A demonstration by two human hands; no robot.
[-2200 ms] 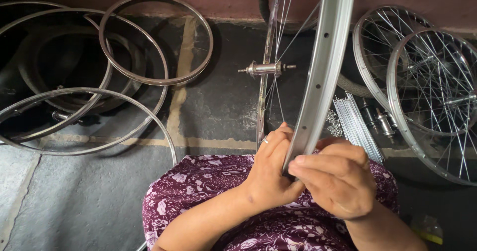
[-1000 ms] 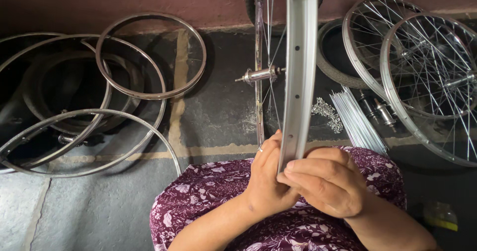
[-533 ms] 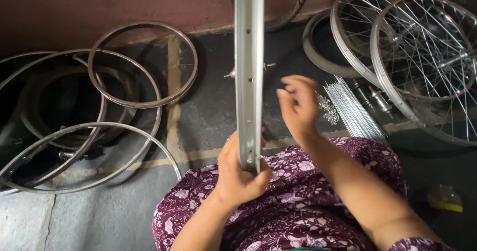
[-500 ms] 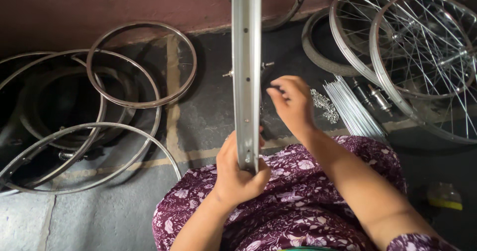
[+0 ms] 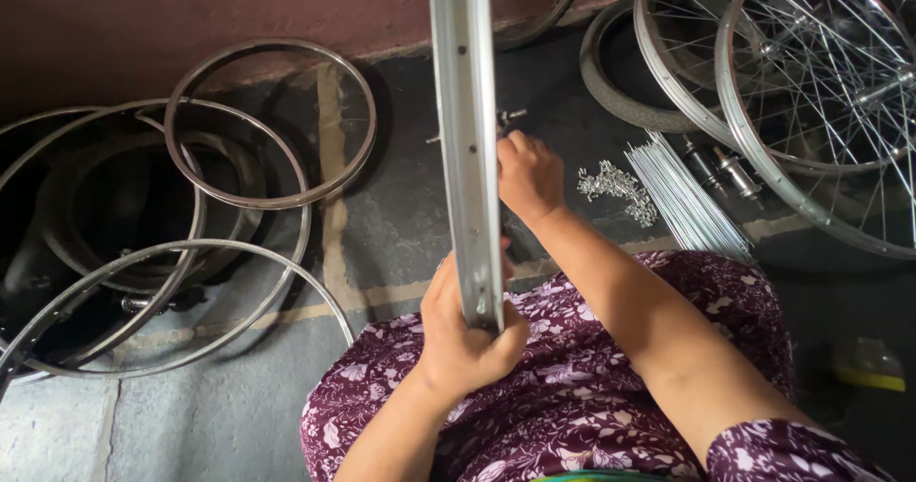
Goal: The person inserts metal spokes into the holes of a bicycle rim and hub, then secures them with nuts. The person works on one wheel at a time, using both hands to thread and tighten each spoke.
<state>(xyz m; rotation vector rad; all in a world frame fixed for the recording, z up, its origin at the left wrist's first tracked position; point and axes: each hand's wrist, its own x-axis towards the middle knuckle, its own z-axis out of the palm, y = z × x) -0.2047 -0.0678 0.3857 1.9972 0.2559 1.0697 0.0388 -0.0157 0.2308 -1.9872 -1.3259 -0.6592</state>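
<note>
Seen from above, a bare silver wheel rim [image 5: 465, 138] standing upright on edge, running from the top of the view down to the lap; lower end resting against the purple flowered garment [image 5: 572, 387] over the knees.

Left hand [image 5: 465, 334] wrapped round the bottom of the rim, fingers [image 5: 506, 334] curled shut on its right edge, thumb on the near side; a firm clasp, rim touching the palm.

Right hand [image 5: 530, 175] reaching forward past the right side of the rim, at the hub [image 5: 506, 119] whose axle ends poke out to either side behind the rim; fingers bunched together and bent inward, pinching something small at the hub, too hidden to tell what; forearm stretched diagonally across the lap.

On the dark floor [image 5: 401, 224], right of that hand, a small heap of silver spoke nipples [image 5: 615, 184]; just beside it a bundle of loose spokes [image 5: 687, 200] fanning towards the knee; beyond, two spare hubs [image 5: 725, 167] near a pair of spoked wheels [image 5: 811, 91] overlapping each other in the top right corner; a tyre [image 5: 620, 91] lying partly under them.

To the left, several empty rims [image 5: 272, 124] overlapping on the floor near the reddish wall [image 5: 191, 14]; a yellow-and-clear object [image 5: 868, 363] at the far right, too blurred to identify.
</note>
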